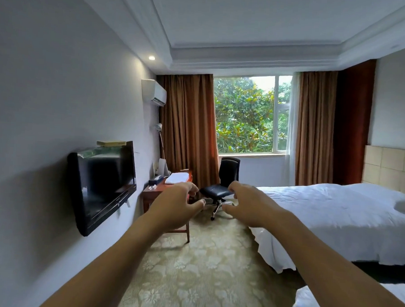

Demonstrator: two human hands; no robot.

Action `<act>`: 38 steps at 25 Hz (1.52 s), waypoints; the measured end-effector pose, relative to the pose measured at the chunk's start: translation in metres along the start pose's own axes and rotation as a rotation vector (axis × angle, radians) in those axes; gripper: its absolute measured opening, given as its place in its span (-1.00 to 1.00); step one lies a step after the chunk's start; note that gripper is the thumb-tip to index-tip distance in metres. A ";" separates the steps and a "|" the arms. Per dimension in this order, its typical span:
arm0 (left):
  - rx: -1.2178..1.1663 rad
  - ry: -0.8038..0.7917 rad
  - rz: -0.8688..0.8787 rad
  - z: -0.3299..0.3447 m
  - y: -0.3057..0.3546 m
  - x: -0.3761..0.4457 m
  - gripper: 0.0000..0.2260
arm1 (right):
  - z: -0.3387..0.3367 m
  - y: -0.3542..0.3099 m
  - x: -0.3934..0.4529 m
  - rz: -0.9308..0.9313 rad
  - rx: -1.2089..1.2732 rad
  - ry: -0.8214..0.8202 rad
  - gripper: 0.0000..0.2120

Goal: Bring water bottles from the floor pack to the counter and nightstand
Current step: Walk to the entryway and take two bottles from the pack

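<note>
Both forearms fill the lower half of the frame, and I start at the fingers (193,187): on my left hand (175,205) they curl loosely inward with the thumb spread, and nothing sits between them. My right hand (252,206) mirrors it, fingers hooked, thumb out, also empty. I judge I hold them up at centre frame, near each other but apart, simply as a ready pose, since there is nothing within reach to take.

No bottles and no floor pack show anywhere in view; I cannot tell where they lie, so I judge the carrying has not begun in what I see.

Past the hands, at centre frame, stands a black padded office chair (221,189) on a shiny metal base. Left of it is a reddish wooden surface (157,188) carrying folded white cloth. A glossy flat television (102,181) hangs on the smooth grey wall at left. Soft white bedding covers the bed (333,219) at right, and pale flowered carpet (203,274) runs below.
</note>
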State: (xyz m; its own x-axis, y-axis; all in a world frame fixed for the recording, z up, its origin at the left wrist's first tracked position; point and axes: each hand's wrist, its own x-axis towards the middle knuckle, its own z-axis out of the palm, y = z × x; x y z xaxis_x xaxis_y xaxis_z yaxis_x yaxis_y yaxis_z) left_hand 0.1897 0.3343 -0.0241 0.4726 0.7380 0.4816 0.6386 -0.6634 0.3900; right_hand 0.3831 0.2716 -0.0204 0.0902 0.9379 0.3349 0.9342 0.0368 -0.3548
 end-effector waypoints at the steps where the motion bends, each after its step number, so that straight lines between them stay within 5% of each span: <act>1: 0.002 -0.013 -0.006 0.012 -0.007 0.030 -0.58 | 0.002 0.017 0.031 -0.009 0.006 -0.008 -0.54; 29: -0.064 -0.101 0.026 0.284 -0.371 0.742 -0.60 | 0.205 0.283 0.784 0.077 -0.002 -0.018 -0.54; 38: 0.035 -0.040 -0.154 0.362 -0.452 0.897 -0.59 | 0.283 0.377 1.009 -0.140 0.012 -0.061 -0.53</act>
State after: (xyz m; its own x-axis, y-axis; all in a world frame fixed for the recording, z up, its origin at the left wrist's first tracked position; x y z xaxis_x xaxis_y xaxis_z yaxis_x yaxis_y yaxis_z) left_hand 0.5450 1.3409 -0.0523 0.3907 0.8357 0.3860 0.7260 -0.5375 0.4289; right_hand 0.7289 1.3293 -0.0631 -0.0621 0.9426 0.3280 0.9320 0.1723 -0.3188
